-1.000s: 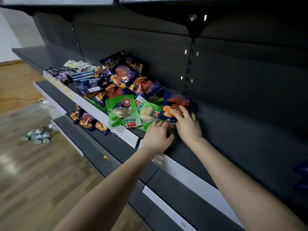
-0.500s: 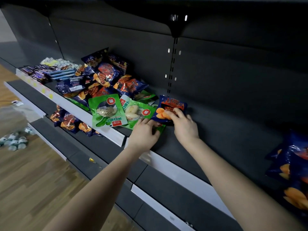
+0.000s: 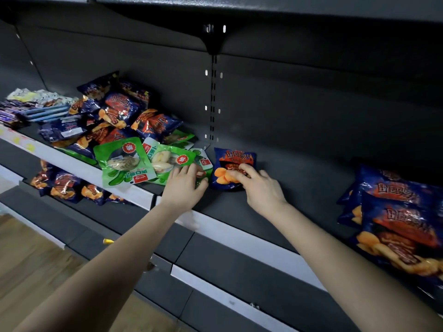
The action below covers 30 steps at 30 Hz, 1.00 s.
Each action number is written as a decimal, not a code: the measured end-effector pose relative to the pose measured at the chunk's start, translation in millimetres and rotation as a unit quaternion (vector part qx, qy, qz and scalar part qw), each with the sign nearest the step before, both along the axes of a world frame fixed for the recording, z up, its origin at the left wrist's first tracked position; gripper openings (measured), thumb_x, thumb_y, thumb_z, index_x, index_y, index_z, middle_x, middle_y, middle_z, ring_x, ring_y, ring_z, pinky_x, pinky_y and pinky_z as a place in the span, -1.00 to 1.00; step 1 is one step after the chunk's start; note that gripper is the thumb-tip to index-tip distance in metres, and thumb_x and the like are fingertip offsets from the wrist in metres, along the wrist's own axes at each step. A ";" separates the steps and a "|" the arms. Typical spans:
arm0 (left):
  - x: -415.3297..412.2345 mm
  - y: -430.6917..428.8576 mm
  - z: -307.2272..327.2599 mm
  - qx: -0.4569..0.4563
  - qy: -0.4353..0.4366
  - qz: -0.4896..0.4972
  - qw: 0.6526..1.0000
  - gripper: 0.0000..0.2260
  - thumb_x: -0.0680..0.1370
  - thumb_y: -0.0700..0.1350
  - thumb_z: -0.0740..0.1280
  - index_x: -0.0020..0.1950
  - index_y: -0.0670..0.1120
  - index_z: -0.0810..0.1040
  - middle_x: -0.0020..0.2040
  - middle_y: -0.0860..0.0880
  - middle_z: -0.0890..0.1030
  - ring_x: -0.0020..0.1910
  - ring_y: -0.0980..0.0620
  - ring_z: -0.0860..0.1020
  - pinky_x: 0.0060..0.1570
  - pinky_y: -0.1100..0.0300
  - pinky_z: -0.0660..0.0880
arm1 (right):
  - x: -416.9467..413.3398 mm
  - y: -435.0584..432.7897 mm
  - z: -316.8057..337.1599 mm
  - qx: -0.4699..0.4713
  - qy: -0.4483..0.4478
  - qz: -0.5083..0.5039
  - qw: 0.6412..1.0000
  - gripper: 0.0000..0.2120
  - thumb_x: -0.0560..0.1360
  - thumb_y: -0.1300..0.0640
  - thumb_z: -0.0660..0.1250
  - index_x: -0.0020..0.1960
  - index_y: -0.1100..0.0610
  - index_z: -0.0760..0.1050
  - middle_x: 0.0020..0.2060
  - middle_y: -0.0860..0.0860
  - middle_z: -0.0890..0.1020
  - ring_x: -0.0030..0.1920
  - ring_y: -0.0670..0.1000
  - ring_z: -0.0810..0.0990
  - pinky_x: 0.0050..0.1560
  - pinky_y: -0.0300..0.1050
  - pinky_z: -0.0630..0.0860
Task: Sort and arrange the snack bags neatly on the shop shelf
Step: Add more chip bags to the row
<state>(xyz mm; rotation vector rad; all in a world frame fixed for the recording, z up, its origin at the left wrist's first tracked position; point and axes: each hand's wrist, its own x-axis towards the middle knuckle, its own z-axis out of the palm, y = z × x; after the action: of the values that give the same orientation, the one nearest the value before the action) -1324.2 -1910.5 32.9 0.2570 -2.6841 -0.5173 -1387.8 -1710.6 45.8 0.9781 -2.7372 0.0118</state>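
Note:
A small blue chip bag [image 3: 233, 161] lies on the dark shelf [image 3: 299, 188], and my right hand [image 3: 257, 188] grips its lower right part. Just left of it, my left hand [image 3: 185, 185] presses flat on a green snack bag [image 3: 200, 170], fingers spread. Two more green bags [image 3: 124, 161] [image 3: 167, 159] lie to the left at the shelf front. Behind them sits a loose heap of blue chip bags [image 3: 124, 111]. A tidy stack of blue chip bags [image 3: 395, 212] rests at the right end of the shelf.
Flat dark and pale packets [image 3: 36, 106] lie at the shelf's far left. More blue chip bags [image 3: 64, 188] sit on the shelf below. White price rails [image 3: 239, 238] edge each shelf. An upper shelf overhangs. Wooden floor [image 3: 24, 259] lies at lower left.
The view has swung right, bringing the stack of blue bags at the right fully in. My right hand has slid the small blue bag slightly right, apart from the green bags.

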 end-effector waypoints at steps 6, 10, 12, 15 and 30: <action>-4.7 26.6 6.7 0.120 0.029 -0.046 0.991 -0.66 0.58 0.01 0.21 0.32 -0.10 0.37 0.23 -0.14 0.53 0.19 -0.20 0.44 0.21 -0.03 0.33 | 17.2 17.1 -2.5 -0.031 0.013 0.012 0.999 -0.42 0.52 0.09 0.20 0.45 -0.22 0.09 0.40 -0.12 0.27 0.08 0.15 0.45 -0.27 -0.10 0.41; -8.8 37.9 8.0 0.198 0.031 -0.100 0.974 -0.65 0.59 0.00 0.22 0.34 -0.06 0.34 0.21 -0.12 0.53 0.23 -0.15 0.46 0.22 -0.02 0.37 | 25.4 30.4 0.4 -0.076 0.030 0.038 0.996 -0.44 0.48 -0.13 0.15 0.46 -0.23 0.12 0.32 -0.17 0.39 0.08 0.08 0.51 -0.17 -0.10 0.48; -9.4 40.7 6.7 0.203 0.022 -0.119 0.972 -0.61 0.57 -0.02 0.25 0.38 -0.06 0.32 0.27 -0.12 0.52 0.29 -0.12 0.44 0.27 0.00 0.36 | 24.9 34.4 3.0 -0.132 0.031 0.039 0.990 -0.45 0.46 -0.19 0.13 0.44 -0.20 0.17 0.28 -0.15 0.45 0.09 0.07 0.56 -0.12 -0.08 0.51; -10.9 41.8 3.0 0.181 -0.015 -0.142 0.973 -0.50 0.54 -0.09 0.29 0.46 -0.06 0.23 0.30 -0.10 0.51 0.29 -0.10 0.44 0.27 0.10 0.35 | 17.7 37.2 7.6 -0.200 0.042 0.012 0.979 -0.40 0.44 -0.26 0.12 0.44 -0.11 0.22 0.28 -0.06 0.44 0.13 0.11 0.52 -0.07 0.00 0.53; -13.7 38.5 -6.6 0.155 0.013 -0.176 0.972 -0.36 0.43 -0.15 0.43 0.44 -0.09 0.21 0.22 -0.10 0.53 0.16 -0.04 0.52 0.11 0.19 0.44 | -18.8 21.6 7.0 -0.078 -0.131 -0.036 0.988 0.07 0.23 -0.39 0.38 0.51 -0.16 -0.17 0.41 0.02 0.14 0.41 0.15 0.09 0.28 0.16 0.35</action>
<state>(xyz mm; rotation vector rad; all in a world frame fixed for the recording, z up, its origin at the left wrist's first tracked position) -1337.9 -1872.0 26.3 -0.1460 -2.6231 -1.0416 -1406.6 -1688.9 52.8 0.8910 -2.9500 0.3613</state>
